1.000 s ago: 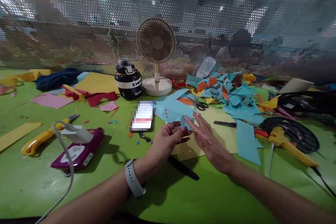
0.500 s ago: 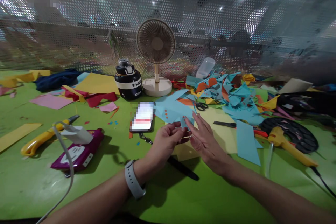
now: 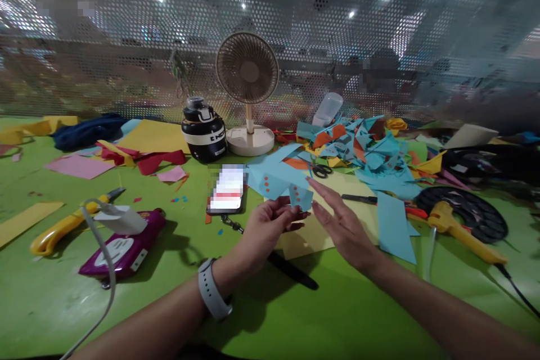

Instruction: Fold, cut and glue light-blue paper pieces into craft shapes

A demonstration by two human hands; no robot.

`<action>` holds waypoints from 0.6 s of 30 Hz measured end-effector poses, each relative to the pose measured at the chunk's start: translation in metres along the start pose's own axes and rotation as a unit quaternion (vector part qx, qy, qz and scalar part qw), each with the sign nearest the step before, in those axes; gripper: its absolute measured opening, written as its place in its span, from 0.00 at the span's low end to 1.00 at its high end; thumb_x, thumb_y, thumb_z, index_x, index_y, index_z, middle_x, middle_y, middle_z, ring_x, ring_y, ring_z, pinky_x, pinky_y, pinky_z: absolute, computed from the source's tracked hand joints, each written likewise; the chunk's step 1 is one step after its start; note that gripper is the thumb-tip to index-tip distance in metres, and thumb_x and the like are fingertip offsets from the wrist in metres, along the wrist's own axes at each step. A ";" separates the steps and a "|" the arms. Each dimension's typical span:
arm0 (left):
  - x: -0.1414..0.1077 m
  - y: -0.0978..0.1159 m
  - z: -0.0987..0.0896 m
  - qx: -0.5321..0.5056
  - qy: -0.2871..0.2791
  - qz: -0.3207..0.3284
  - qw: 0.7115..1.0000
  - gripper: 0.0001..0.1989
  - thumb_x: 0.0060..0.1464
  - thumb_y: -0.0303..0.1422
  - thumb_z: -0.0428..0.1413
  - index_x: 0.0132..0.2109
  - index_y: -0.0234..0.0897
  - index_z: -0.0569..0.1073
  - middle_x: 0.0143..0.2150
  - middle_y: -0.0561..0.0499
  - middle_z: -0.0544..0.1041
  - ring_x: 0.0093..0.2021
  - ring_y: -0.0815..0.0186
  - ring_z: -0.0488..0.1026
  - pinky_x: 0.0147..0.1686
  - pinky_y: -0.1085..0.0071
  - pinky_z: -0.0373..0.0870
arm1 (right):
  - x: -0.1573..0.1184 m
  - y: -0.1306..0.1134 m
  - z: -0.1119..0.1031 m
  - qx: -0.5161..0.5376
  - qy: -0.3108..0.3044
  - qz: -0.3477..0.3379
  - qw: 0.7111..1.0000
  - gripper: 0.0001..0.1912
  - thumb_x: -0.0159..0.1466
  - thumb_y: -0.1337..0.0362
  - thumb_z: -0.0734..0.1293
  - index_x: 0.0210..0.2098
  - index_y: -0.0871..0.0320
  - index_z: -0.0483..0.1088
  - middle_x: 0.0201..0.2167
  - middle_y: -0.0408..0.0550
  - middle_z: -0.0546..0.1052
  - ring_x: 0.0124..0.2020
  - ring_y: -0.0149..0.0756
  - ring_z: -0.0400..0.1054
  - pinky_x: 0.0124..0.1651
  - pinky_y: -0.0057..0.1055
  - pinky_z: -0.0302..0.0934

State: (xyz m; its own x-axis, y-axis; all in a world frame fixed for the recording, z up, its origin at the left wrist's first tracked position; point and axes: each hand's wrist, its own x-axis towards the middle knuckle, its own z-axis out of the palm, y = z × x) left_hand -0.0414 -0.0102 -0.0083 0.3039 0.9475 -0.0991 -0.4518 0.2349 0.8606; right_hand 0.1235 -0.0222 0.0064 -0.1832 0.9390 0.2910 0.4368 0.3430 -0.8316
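Between the fingers and thumb of my left hand (image 3: 272,225) is a small blue paper piece (image 3: 302,197) that bears a row of orange dots. My right hand (image 3: 343,225) is just right of that piece, its fingers stretched out and apart, with nothing seen in it. Behind my left hand lies a larger blue paper sheet (image 3: 276,171) with more orange dots. Under and behind both hands is a pale yellow sheet (image 3: 358,208). A phone (image 3: 228,188) with a lit screen lies left of the blue sheet.
A fan (image 3: 248,70) and a black bottle (image 3: 204,132) stand at the back. Blue scraps (image 3: 379,146), black scissors (image 3: 323,171) and a yellow glue gun (image 3: 464,233) are to the right. A purple box (image 3: 122,247) and a yellow-handled cutter (image 3: 67,225) lie left.
My right hand has moved right, off the small blue piece, whose orange dots now show more fully. My left hand still holds it. The view has shifted slightly.
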 end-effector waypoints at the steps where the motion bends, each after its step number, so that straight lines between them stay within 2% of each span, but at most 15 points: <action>1: 0.000 0.000 0.000 0.006 -0.009 0.002 1.000 0.14 0.44 0.35 0.66 0.38 0.34 0.75 0.34 0.48 0.80 0.37 0.62 0.78 0.41 0.67 0.73 | 0.002 0.002 0.000 0.035 0.023 0.024 0.999 0.27 0.65 0.51 0.61 0.62 0.47 0.59 0.60 0.47 0.64 0.62 0.40 0.54 0.65 0.44 0.47; 4: -0.002 -0.001 0.000 0.023 -0.030 -0.002 0.999 0.15 0.45 0.35 0.66 0.39 0.34 0.75 0.34 0.48 0.80 0.36 0.63 0.78 0.40 0.68 0.72 | 0.008 0.010 0.000 0.135 0.068 0.078 0.985 0.29 0.62 0.53 0.65 0.61 0.51 0.60 0.45 0.47 0.72 0.50 0.37 0.65 0.58 0.39 0.55; 7: -0.004 -0.001 -0.001 0.031 -0.044 -0.015 0.998 0.14 0.45 0.35 0.66 0.39 0.34 0.76 0.34 0.50 0.80 0.35 0.65 0.77 0.38 0.70 0.73 | 0.013 0.016 0.000 0.204 0.074 0.096 0.971 0.31 0.58 0.56 0.68 0.59 0.55 0.62 0.34 0.43 0.71 0.39 0.33 0.66 0.49 0.34 0.60; 12: -0.005 -0.001 -0.002 0.058 -0.052 -0.036 0.996 0.11 0.49 0.36 0.64 0.38 0.36 0.76 0.35 0.50 0.78 0.38 0.63 0.77 0.35 0.72 0.73 | 0.012 0.018 0.000 0.213 0.078 0.084 0.970 0.29 0.57 0.58 0.69 0.57 0.57 0.64 0.30 0.40 0.69 0.35 0.31 0.65 0.43 0.31 0.60; 18: -0.006 -0.001 0.000 0.107 -0.026 -0.014 0.994 0.11 0.50 0.37 0.63 0.38 0.35 0.76 0.33 0.50 0.77 0.32 0.68 0.75 0.30 0.75 0.72 | 0.005 0.013 0.004 0.143 0.074 0.047 0.986 0.28 0.60 0.58 0.67 0.58 0.58 0.62 0.31 0.42 0.69 0.36 0.32 0.65 0.47 0.34 0.60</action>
State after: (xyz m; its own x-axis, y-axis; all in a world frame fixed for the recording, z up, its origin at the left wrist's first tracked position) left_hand -0.0430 -0.0158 -0.0088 0.3587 0.9276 -0.1042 -0.2545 0.2046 0.9452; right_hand 0.1245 -0.0131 -0.0048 -0.0138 0.9668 0.2551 0.1751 0.2535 -0.9513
